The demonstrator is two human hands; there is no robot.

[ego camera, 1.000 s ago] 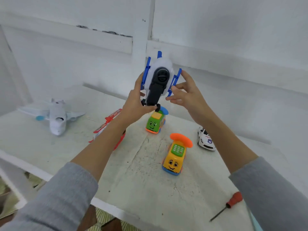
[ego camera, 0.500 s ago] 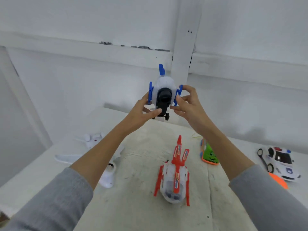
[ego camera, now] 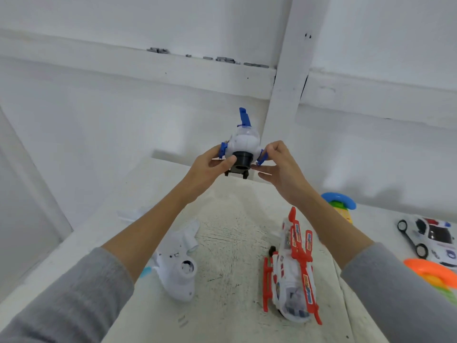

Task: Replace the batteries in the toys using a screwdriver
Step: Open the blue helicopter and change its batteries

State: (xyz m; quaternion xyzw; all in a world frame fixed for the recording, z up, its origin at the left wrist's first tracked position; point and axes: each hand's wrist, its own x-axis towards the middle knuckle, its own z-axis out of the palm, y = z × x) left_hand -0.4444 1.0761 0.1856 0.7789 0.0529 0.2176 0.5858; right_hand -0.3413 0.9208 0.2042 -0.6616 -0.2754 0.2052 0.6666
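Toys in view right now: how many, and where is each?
6. Blue-and-white toy held up in both hands; white plane and red helicopter on the table; green phone toy, police car and orange toy at right. Others may lie outside the frame.

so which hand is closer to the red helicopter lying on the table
Right. The right hand is up at the blue and white toy, roughly above the red helicopter; the left hand grips that toy further to the left.
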